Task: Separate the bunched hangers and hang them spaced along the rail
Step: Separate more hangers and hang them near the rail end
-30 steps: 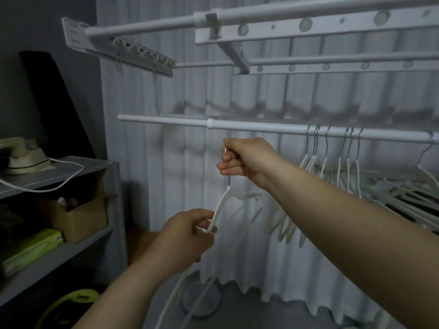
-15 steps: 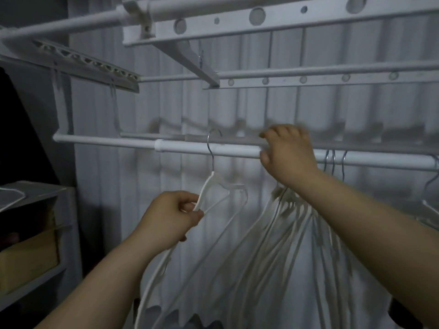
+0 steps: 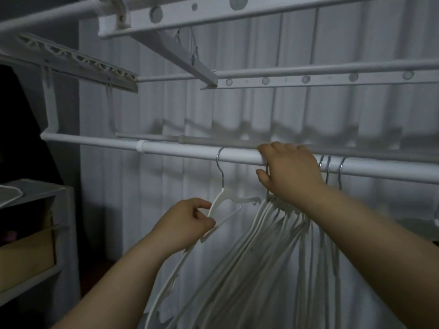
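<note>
Hands: we have both up at the rail. Our left hand (image 3: 187,224) grips the near shoulder of the single white plastic hanger with a steel wire hook (image 3: 225,198), fingers curled round it.
Right hand: our right hand (image 3: 289,174) is curled over the white round metal rail (image 3: 185,151), fingers on top and thumb underneath. Whether it also pinches a hook we cannot tell, since the palm hides that spot.
Single hanger: its hook sits over the rail on its own, left of our right thumb with a gap between. The body is tilted down-left by our left hand.
Bunch: the packed bunch of white plastic hangers (image 3: 273,233) drops from under our right hand, arms touching and fanning down-left. A few more steel hooks (image 3: 327,167) sit on the rail just right of that hand.
Rail axis: it runs left to right across our view. The bare stretch lies left of the single hanger.
Key relation: the bunch is directly under our right hand, so that hand is the nearer one. Free rail lies along the axis to the left, on our left hand's side.
Step (our judgement): one hanger is placed and the bunch is hardly started.
Next (our judgement): lift one hook off the bunch and slide it left along the rail, stopping short of the single hanger.
Risk: hooks tangle and several come along together.
Surroundings: white pleated curtain (image 3: 237,110) behind, white perforated drying-rack bars (image 3: 261,10) overhead, grey shelf unit (image 3: 35,193) with a brown cardboard box (image 3: 26,252) at left.
</note>
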Motion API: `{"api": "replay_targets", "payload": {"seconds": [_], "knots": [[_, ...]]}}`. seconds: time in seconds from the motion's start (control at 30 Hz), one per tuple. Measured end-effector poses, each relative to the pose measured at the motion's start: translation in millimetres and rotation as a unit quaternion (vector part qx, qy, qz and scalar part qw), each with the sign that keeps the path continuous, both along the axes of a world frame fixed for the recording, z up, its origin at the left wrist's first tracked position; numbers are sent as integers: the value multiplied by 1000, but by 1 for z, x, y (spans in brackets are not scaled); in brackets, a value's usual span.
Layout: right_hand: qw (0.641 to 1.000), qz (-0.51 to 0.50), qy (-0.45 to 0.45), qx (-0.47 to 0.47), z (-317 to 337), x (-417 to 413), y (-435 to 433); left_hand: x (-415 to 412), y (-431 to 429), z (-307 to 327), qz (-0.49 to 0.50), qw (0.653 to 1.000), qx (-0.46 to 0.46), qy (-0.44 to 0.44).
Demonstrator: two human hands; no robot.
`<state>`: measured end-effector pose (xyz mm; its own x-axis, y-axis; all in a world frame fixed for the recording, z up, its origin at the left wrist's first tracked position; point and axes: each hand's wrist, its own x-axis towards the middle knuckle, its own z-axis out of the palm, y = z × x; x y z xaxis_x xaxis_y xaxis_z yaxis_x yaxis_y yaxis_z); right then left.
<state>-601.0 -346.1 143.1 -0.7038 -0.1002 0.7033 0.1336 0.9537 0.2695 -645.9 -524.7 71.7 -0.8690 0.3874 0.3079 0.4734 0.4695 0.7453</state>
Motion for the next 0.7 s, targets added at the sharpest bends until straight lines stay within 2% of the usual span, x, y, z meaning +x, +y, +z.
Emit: {"api": "replay_targets", "payload": {"seconds": [0.27,0.4,0.5,0.63,0.7], "knots": [[1000,2,-15,5,1,-2,0,-11,7,-1,22,999,-17,44],[998,21,61,8,-6,-10,-1,-23,-14,-4,71,997,8,31],[999,-12,50,-2,-7,-15,-7,-35,-35,-2,125,992,18,30],[995,-19,97,23,-10,-19,-21,-45,-58,-1,174,984,24,37],[995,-17,92,28,-14,-24,-27,-49,-67,-2,184,982,25,41]]}}
